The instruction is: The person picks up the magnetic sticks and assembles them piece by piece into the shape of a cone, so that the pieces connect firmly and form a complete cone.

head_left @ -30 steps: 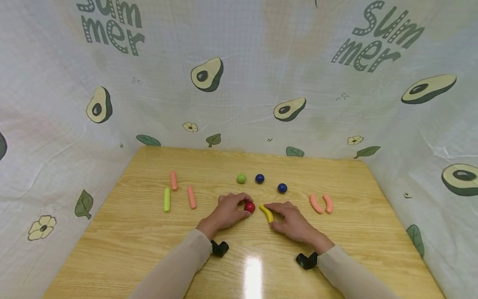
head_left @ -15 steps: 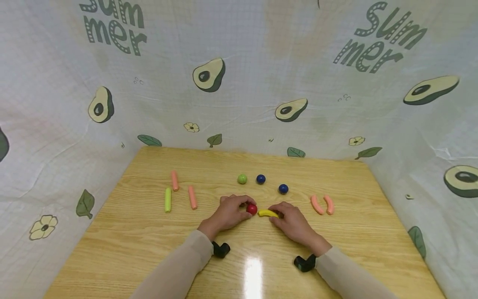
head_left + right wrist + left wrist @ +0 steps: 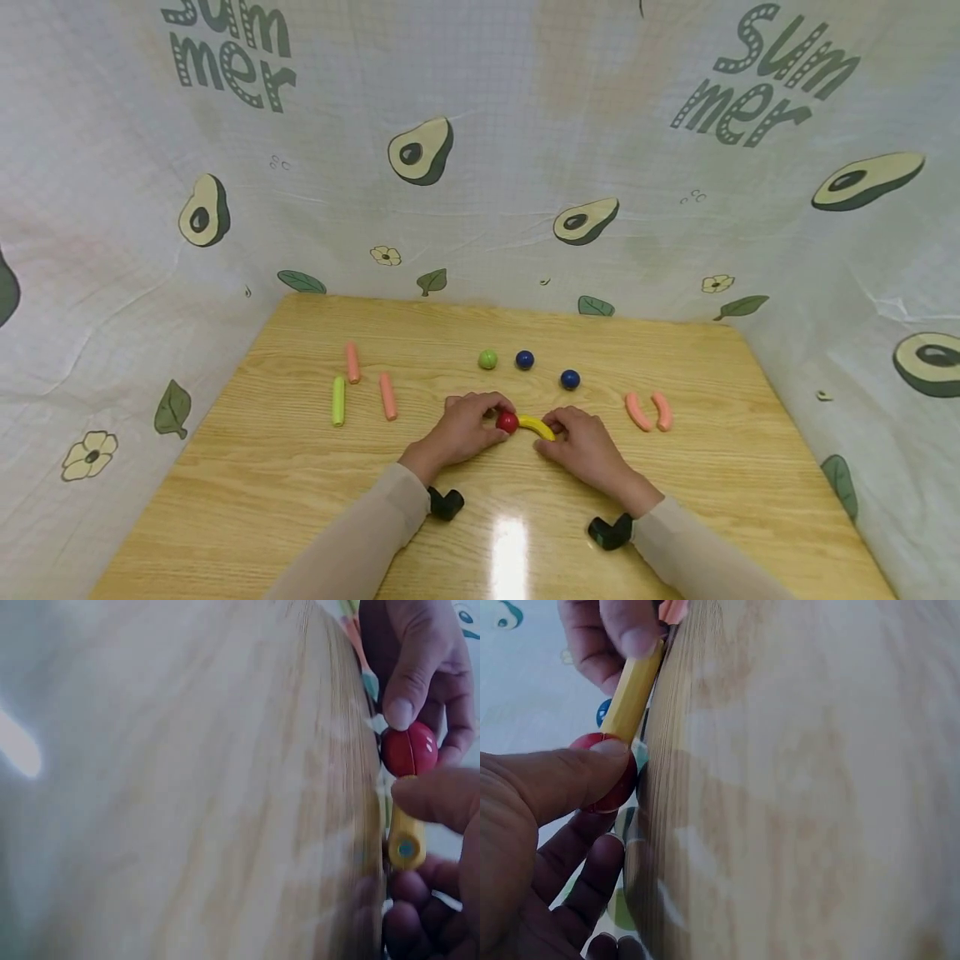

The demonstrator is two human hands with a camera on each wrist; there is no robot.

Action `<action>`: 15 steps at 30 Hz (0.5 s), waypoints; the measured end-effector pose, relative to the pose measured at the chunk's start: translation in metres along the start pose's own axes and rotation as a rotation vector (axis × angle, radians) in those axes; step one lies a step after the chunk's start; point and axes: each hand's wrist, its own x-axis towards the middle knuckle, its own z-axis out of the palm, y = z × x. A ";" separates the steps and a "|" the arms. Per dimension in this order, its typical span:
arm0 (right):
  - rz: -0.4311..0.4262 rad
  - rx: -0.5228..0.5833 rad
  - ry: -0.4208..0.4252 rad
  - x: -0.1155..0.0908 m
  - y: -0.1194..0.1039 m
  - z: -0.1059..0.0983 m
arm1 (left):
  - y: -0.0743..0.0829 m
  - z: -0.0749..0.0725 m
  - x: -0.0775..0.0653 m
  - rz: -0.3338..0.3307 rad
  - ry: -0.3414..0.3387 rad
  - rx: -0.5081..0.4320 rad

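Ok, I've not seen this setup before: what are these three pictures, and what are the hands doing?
No machine here: a person's two bare hands. One camera sits on the head, looking down at the wooden table; one sits on each wrist, close up. The left hand holds a red ball; the right hand pinches a yellow stick, its end touching the ball. Also lying there: a green ball, two blue balls, pink sticks and a green stick.
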 end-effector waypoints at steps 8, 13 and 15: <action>-0.154 -0.001 -0.077 -0.009 0.009 -0.005 | -0.004 0.001 0.000 0.018 0.033 -0.012; -0.174 0.003 -0.062 -0.010 0.010 -0.005 | -0.004 0.001 0.000 0.018 0.031 -0.034; -0.161 0.011 -0.051 -0.010 0.009 -0.004 | -0.003 0.001 0.000 0.013 0.027 -0.036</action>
